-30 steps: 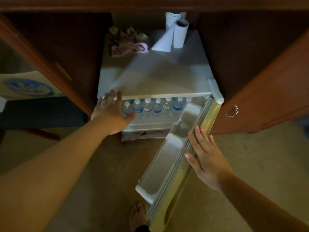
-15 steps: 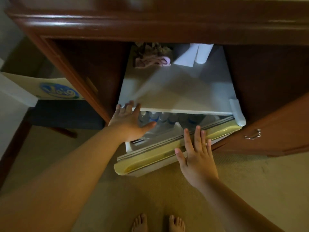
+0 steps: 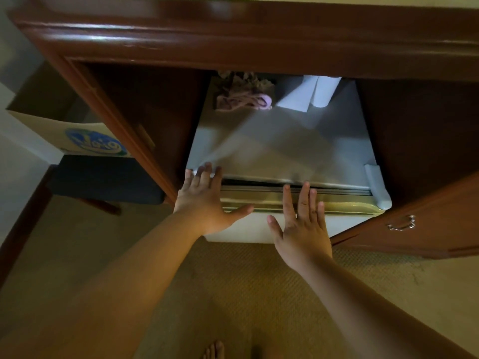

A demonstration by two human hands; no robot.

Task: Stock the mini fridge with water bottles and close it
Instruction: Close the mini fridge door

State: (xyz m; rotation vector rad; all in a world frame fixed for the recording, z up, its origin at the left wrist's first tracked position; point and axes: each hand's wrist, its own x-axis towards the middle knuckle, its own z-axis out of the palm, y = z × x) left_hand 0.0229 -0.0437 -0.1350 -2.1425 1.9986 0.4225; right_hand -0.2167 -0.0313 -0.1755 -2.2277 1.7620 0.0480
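Note:
The white mini fridge stands inside a dark wooden cabinet. Its door lies nearly flush against the fridge front, with only a thin dark gap along the top edge. My left hand rests flat at the fridge's front left corner, fingers straight and reaching onto the top edge. My right hand presses flat on the door's front, fingers spread. The water bottles are hidden behind the door.
A crumpled pink cloth and white paper rolls lie at the back of the fridge top. The open cabinet door with a metal handle stands at the right. A printed box sits left. Carpet and my toes are below.
The fridge door has swung from wide open to almost shut, pushed by my right hand. The bottles inside have gone out of sight. My left hand stayed at the front left corner.

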